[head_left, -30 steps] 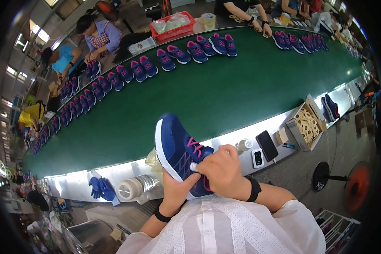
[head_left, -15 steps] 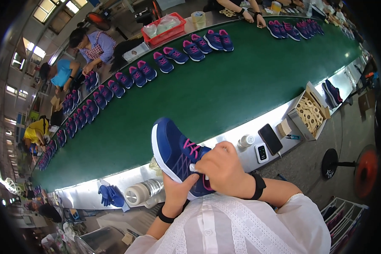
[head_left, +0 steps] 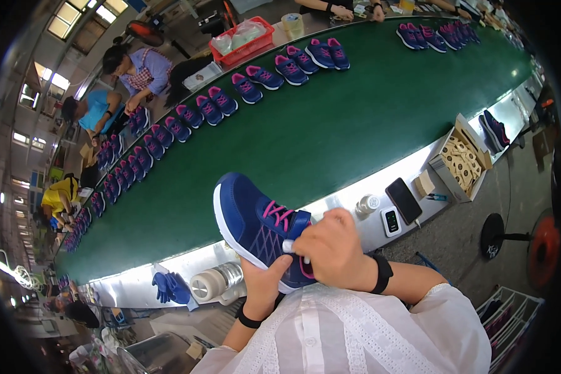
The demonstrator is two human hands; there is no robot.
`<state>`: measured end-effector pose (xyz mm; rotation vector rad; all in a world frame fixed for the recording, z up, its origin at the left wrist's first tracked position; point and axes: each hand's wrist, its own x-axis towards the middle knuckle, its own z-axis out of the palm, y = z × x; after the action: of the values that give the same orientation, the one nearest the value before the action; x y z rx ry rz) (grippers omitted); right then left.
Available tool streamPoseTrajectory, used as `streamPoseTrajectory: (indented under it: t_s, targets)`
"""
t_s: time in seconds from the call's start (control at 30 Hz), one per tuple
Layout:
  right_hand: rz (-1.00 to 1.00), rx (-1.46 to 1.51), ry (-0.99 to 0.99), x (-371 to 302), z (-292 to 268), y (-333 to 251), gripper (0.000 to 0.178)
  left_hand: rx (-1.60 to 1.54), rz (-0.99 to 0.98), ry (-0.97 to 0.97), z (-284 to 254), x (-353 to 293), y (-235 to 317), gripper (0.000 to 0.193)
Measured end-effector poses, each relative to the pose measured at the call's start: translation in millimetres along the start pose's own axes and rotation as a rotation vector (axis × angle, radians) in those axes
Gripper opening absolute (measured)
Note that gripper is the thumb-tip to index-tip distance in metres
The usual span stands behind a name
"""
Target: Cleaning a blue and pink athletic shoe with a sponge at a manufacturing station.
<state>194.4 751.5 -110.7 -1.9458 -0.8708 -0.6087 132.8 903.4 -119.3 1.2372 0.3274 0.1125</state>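
Observation:
A navy blue sneaker [head_left: 246, 209] with pink laces and a white sole is held close to my white blouse, its toe pointing up and left. My left hand [head_left: 265, 283] grips it from below, the thumb lying on its side near the heel. My right hand [head_left: 335, 246] is curled into a fist over the shoe's opening. A small white thing [head_left: 287, 246] shows at those fingers, against the shoe's side beside the collar; I cannot make out what it is. The pink lining shows only partly under the right hand.
Beyond the shoe runs a green conveyor belt [head_left: 355, 124] bearing rows of similar sneakers [head_left: 247, 88]. Along its near metal ledge are blue gloves [head_left: 170, 287], a large bottle [head_left: 215, 282], a jar [head_left: 367, 204], a phone [head_left: 403, 201] and a box of tags [head_left: 460, 163]. Co-workers sit opposite.
The sneaker has tilted slightly, its toe shifting left. My right fist stays at the collar, moved only a little. The surroundings have shifted slightly in view, and a far co-worker's hands have moved.

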Motion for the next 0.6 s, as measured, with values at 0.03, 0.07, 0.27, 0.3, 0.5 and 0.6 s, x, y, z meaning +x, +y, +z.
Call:
streamPoseTrajectory:
  t_s: [0.03,0.07,0.27,0.3,0.5,0.6]
  targets:
    - [0.018,-0.065,0.035,3,-1,10,0.015,0.003,0.013,-0.005,1,-1,0,0.079]
    - [0.037,-0.130,0.070,5,-2,17,0.014,0.005,0.014,-0.004,1,-1,0,0.079]
    - [0.011,-0.045,0.026,2,-3,4,0.014,-0.028,-0.004,-0.014,1,-4,-2,0.078]
    - [0.040,-0.100,0.041,4,-3,14,0.014,-0.021,-0.003,-0.001,1,-4,-1,0.077]
    - [-0.024,-0.073,0.093,3,1,7,0.016,-0.062,-0.001,-0.030,2,-2,1,0.076]
    - [0.067,-0.164,0.110,10,-6,20,0.018,-0.060,-0.027,0.003,3,-5,0,0.072]
